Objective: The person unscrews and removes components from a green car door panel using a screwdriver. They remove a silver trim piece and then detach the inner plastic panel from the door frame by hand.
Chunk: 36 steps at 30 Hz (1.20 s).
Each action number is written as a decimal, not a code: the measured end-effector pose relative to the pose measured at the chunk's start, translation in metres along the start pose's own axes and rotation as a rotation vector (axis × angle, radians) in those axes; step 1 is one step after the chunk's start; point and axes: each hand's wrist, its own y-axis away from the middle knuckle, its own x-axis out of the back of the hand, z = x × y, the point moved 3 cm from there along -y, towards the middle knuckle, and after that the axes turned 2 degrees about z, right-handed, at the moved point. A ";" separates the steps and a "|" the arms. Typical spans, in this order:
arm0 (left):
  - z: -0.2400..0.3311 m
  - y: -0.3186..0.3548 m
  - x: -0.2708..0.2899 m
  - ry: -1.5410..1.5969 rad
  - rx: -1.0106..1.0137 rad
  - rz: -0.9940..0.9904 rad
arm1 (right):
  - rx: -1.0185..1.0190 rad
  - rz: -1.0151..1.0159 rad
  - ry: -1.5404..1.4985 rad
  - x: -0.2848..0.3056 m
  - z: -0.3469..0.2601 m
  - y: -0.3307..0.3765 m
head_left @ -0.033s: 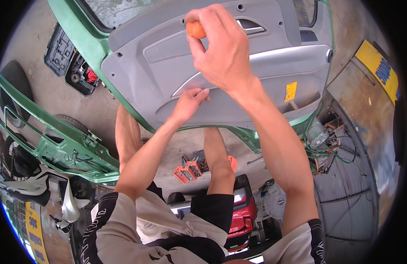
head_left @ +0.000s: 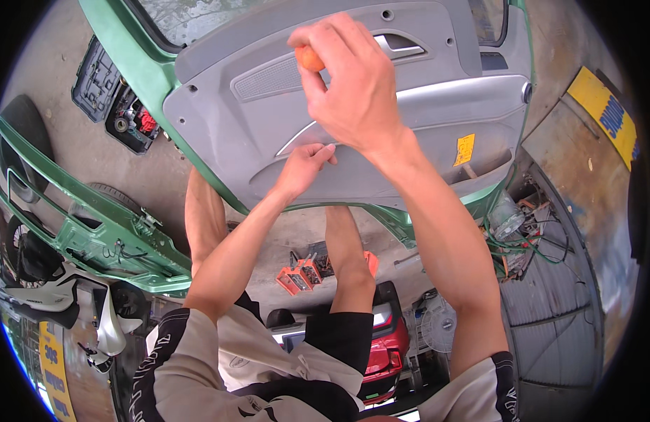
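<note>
A grey car door trim panel (head_left: pixel 209 130) in a green door frame (head_left: pixel 117 42) stands in front of me. High over the panel, my right hand (head_left: pixel 357 84) is closed round an orange rounded handle (head_left: pixel 311 59); the rest of that tool is hidden by my fingers and palm. Just right of the fingers is the chrome inner door handle (head_left: pixel 404 50). Lower down, my left hand (head_left: pixel 306 169) is closed at the panel's curved armrest area, thumb and forefinger together. What it holds, if anything, does not show.
An open black tool case (head_left: pixel 128 119) lies on the floor at left, beyond another green door shell (head_left: pixel 93 225). An orange toolbox (head_left: pixel 298 273) sits below the door. A motorbike (head_left: pixel 72 295) is at lower left, a fan (head_left: pixel 437 322) at lower right.
My right hand, still round the orange handle, has shifted very slightly downward in the picture. The left hand stays nearly in place.
</note>
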 end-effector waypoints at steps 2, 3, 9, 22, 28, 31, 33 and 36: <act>-0.002 -0.001 0.001 0.017 -0.029 0.009 | 0.005 -0.029 0.007 -0.007 -0.007 0.008; -0.002 -0.002 0.001 0.030 -0.057 0.015 | 0.007 -0.056 0.018 -0.009 -0.012 0.011; 0.006 -0.001 -0.003 0.173 -0.249 0.134 | -0.156 0.107 -0.019 -0.020 -0.029 0.007; -0.012 -0.013 0.005 0.036 -0.226 0.028 | -0.317 0.223 0.024 -0.019 -0.042 0.003; -0.003 -0.008 0.004 -0.021 -0.229 0.023 | -0.189 0.083 -0.152 -0.013 -0.016 0.007; 0.002 -0.006 0.000 -0.033 -0.238 0.027 | -0.132 -0.054 -0.189 -0.008 -0.010 0.011; 0.004 -0.004 -0.003 -0.046 -0.246 0.039 | -0.136 -0.041 0.024 -0.004 -0.017 0.009; 0.003 -0.004 -0.005 -0.060 -0.263 0.051 | -0.233 -0.004 0.015 -0.008 -0.029 0.001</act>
